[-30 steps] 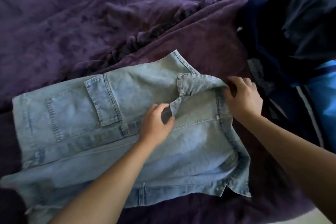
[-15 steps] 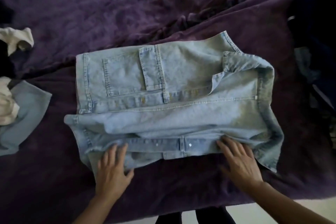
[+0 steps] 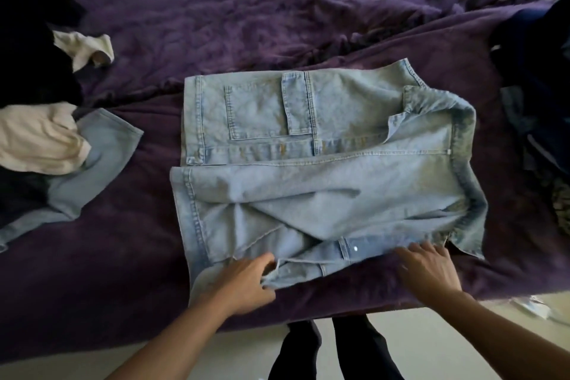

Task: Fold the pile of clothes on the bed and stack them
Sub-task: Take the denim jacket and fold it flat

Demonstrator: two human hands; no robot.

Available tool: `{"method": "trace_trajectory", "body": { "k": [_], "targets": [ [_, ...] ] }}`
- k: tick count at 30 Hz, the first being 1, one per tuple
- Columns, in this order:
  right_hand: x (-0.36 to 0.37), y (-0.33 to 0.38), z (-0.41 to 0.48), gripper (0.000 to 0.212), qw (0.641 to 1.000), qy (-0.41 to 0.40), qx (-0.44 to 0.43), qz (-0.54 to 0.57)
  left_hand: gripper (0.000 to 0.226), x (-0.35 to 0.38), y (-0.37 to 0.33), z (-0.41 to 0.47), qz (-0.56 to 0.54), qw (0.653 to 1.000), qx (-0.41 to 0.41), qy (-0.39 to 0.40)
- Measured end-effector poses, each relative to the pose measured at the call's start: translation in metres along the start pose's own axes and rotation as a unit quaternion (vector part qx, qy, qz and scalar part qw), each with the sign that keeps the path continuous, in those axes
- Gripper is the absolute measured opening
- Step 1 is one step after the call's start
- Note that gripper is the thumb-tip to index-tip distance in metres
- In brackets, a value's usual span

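Note:
A light blue denim shirt (image 3: 324,170) lies spread on the purple bed, collar to the right and chest pocket on the far half. Its near side is folded in over the middle, leaving a diagonal crease. My left hand (image 3: 243,282) pinches the near cuff edge of the denim with thumb and curled fingers. My right hand (image 3: 427,270) lies flat, its fingers straight against the near hem by the collar end. Unfolded clothes (image 3: 40,133) in cream, black and light blue lie at the left.
A dark navy heap of clothes (image 3: 536,95) sits at the right edge. The rumpled purple blanket (image 3: 277,9) covers the far side of the bed. The bed's near edge meets pale floor (image 3: 416,345), where my dark trouser legs stand.
My hands left the collar and came to the shirt's near edge. Since then the near flap has folded further in over the middle, and my left hand has taken hold of the cuff edge.

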State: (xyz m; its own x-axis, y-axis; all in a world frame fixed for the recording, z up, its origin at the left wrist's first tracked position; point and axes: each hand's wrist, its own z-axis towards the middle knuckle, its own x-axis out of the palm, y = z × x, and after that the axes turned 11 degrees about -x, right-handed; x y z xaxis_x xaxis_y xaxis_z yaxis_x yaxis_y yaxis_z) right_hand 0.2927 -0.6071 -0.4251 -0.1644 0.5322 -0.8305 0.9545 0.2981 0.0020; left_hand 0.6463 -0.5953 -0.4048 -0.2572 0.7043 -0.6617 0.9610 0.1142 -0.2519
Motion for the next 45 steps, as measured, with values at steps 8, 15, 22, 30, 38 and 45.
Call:
{"method": "trace_trajectory", "body": {
  "k": [8, 15, 22, 30, 38, 45],
  "targets": [
    [0.013, 0.010, 0.010, 0.061, 1.000, -0.006, 0.023, -0.020, 0.026, 0.003, 0.014, -0.018, -0.096, 0.989, -0.051, 0.101],
    [-0.017, -0.025, -0.002, 0.030, 0.990, 0.067, 0.064, 0.105, 0.027, -0.027, 0.001, -0.013, -0.024, 0.951, -0.110, 0.288],
    [-0.019, -0.044, -0.020, 0.042, 0.954, 0.286, 0.034, 0.080, 0.031, -0.015, -0.017, -0.020, -0.053, 0.887, -0.120, 0.442],
    [-0.104, -0.080, 0.065, 0.046, 0.975, 0.029, 0.005, 0.222, 0.028, -0.130, 0.053, 0.027, -0.091, 0.970, -0.099, 0.202],
    [-0.145, -0.084, 0.169, 0.032, 0.986, -0.075, 0.042, 0.141, 0.020, -0.184, 0.064, 0.119, -0.104, 0.969, -0.193, -0.113],
    [-0.112, -0.065, 0.134, 0.029, 0.964, -0.262, -0.033, 0.041, 0.033, -0.097, 0.004, 0.128, 0.012, 0.970, -0.122, -0.208]
  ]
}}
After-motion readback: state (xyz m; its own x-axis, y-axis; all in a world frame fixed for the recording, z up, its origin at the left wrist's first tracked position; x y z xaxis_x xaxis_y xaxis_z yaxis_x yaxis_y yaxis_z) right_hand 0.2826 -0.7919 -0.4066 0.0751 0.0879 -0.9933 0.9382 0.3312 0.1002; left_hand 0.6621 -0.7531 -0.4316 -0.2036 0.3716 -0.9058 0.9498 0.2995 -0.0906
